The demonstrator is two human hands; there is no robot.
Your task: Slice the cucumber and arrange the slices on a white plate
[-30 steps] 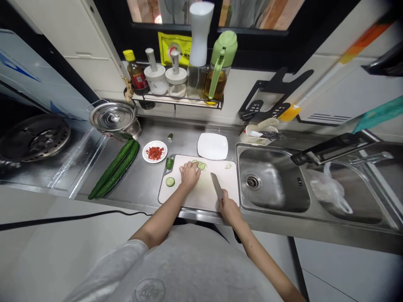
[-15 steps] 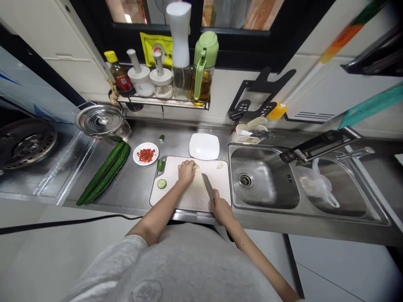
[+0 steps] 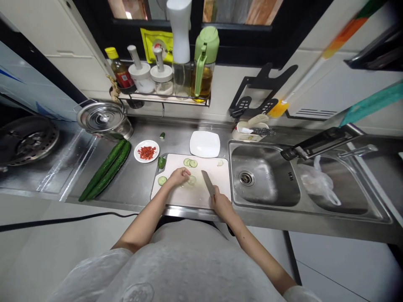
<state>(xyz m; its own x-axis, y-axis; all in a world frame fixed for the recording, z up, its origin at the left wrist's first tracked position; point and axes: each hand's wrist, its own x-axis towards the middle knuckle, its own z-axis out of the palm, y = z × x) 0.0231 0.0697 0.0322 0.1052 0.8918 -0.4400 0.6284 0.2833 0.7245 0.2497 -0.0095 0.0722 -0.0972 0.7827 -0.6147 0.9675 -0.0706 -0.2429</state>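
My left hand [image 3: 179,176] is closed with its fingertips at the edge of a thin, pale cucumber slice [image 3: 192,180], which it appears to pinch. My right hand [image 3: 222,206] grips a kitchen knife [image 3: 208,183] by the handle, its blade pointing away over the white cutting board [image 3: 201,199]. A few overlapping cucumber slices [image 3: 190,162] lie on the board beyond my left hand. Another cut piece of cucumber [image 3: 162,180] sits at the board's left side, and a dark green cucumber end [image 3: 161,162] lies at its upper left corner. A pale scrap [image 3: 220,162] rests at the upper right.
Two whole cucumbers [image 3: 105,170] lie left of the board, near a plate of chopped red pieces [image 3: 147,151] and a lidded steel pot [image 3: 105,119]. An empty white dish [image 3: 205,144] stands behind the board. To the right is a double sink [image 3: 264,180].
My left hand has moved left and toward me, off the cucumber slices it was covering, and a thin slice now shows at its fingertips. The knife stays almost where it was.
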